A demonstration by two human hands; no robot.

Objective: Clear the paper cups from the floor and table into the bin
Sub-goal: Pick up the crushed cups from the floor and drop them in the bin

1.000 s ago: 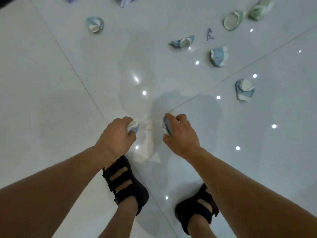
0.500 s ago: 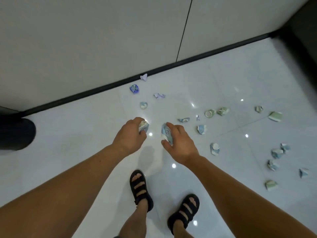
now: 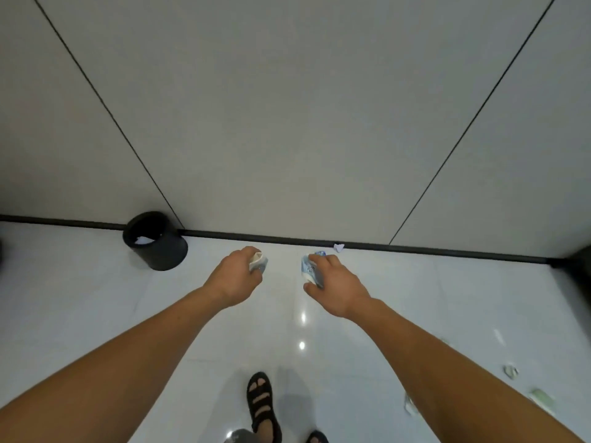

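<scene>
By the wall (image 3: 287,123), the bin (image 3: 163,254) holds paper (image 3: 144,240); left hand (image 3: 233,278) and right hand (image 3: 339,290) grip cups (image 3: 258,263) (image 3: 309,270).

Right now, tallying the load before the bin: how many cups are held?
2: a pale cup in the left hand, a blue cup in the right hand. Others may be hidden inside the grips.

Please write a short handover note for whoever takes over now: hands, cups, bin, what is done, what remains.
The left hand grips a crushed paper cup; the right hand grips a crushed blue cup.
The black bin stands ahead-left by the wall, something white inside.
Done: two cups in hand, not yet binned.
Left: drop both in, then collect the crushed cups on the floor at the right and the white scrap by the baseboard. No table in view.
</scene>
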